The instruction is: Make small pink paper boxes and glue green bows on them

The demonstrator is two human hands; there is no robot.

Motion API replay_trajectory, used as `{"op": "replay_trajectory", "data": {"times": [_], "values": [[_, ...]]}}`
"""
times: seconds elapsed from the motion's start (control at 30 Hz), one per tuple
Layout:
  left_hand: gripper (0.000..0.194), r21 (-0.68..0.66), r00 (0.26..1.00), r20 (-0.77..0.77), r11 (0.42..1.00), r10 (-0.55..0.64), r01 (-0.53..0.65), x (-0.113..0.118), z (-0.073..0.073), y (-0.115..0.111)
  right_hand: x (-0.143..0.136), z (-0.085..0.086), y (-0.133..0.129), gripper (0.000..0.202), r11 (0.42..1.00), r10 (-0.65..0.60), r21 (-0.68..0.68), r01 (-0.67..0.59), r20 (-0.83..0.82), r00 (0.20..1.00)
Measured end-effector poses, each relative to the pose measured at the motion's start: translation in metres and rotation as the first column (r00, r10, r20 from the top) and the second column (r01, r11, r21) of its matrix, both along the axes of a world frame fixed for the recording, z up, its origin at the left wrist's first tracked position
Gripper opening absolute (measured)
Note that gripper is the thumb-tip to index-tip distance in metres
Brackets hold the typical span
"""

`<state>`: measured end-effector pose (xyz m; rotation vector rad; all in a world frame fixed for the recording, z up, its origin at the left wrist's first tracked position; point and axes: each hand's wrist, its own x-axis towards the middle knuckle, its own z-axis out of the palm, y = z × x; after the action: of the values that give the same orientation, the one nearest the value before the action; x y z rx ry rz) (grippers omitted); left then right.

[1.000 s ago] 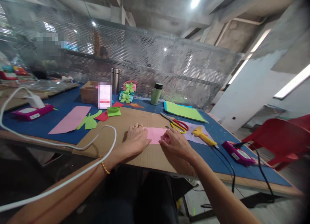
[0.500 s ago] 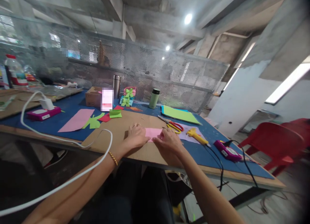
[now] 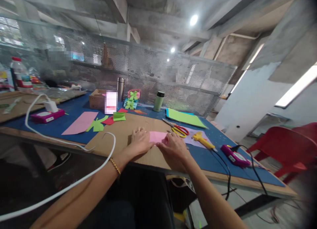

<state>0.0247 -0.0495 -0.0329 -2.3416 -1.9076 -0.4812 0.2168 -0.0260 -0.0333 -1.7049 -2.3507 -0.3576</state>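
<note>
A small pink paper (image 3: 157, 136) lies on the brown cardboard (image 3: 119, 136) near the table's front edge. My left hand (image 3: 141, 140) rests on its left end, thumb pointing inward. At the right end, my right hand (image 3: 173, 145) has its fingers curled round the paper's edge. Both thumbs nearly meet at the near edge of the paper. Scissors with red and yellow handles (image 3: 180, 130) lie to the right, beside a yellow glue gun (image 3: 203, 140) on pale purple paper (image 3: 189, 140).
Behind stand a green bottle (image 3: 158, 101), a steel flask (image 3: 120, 89) and a cardboard box (image 3: 97, 99). Green sheets (image 3: 185, 118) lie at the back right. A white cable (image 3: 74, 186) crosses over my left forearm. Purple power strips (image 3: 234, 155) sit at both sides.
The whole view has shifted slightly, so things appear a little further right. Both hands remain on the pink paper, with the thumbs a little closer together.
</note>
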Motion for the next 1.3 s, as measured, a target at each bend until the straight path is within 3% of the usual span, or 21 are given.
{"op": "replay_trajectory", "data": {"times": [0.1,0.23,0.4,0.6,0.77,0.93,1.13,1.3], "values": [[0.046,0.004,1.000,0.001,1.000,0.023,-0.023,0.003,-0.002,0.002,-0.003,0.001,-0.004,0.044,1.000,-0.007,0.012,0.007,0.016,1.000],[0.029,-0.032,1.000,0.008,0.999,-0.008,0.008,-0.004,0.002,0.001,-0.003,0.001,-0.006,0.024,1.000,-0.004,0.007,0.004,-0.009,1.000],[0.026,0.010,0.999,-0.040,1.000,-0.008,0.008,-0.004,0.003,-0.015,-0.001,0.000,-0.018,0.022,0.997,0.026,0.076,-0.025,-0.012,1.000],[0.052,0.132,0.974,-0.046,0.965,-0.224,0.228,0.004,-0.026,-0.043,0.008,-0.005,-0.036,0.022,0.976,0.190,0.115,-0.185,-0.037,0.981],[0.062,0.157,0.974,-0.034,0.961,-0.226,0.228,0.003,-0.043,-0.047,0.005,-0.008,-0.047,0.021,0.930,0.366,0.038,-0.365,-0.024,0.930],[0.066,0.161,0.973,-0.027,0.960,-0.228,0.229,0.002,-0.043,-0.045,0.005,-0.011,-0.049,0.020,0.922,0.388,0.028,-0.387,-0.080,0.918],[0.064,0.183,0.974,-0.022,0.957,-0.225,0.225,0.001,-0.046,-0.045,0.011,-0.018,-0.053,0.026,0.931,0.344,0.187,-0.313,-0.162,0.925],[0.065,0.156,0.973,-0.015,0.960,-0.232,0.232,0.002,-0.044,-0.045,0.015,-0.015,-0.057,0.023,0.937,0.346,0.112,-0.332,-0.139,0.928]]}}
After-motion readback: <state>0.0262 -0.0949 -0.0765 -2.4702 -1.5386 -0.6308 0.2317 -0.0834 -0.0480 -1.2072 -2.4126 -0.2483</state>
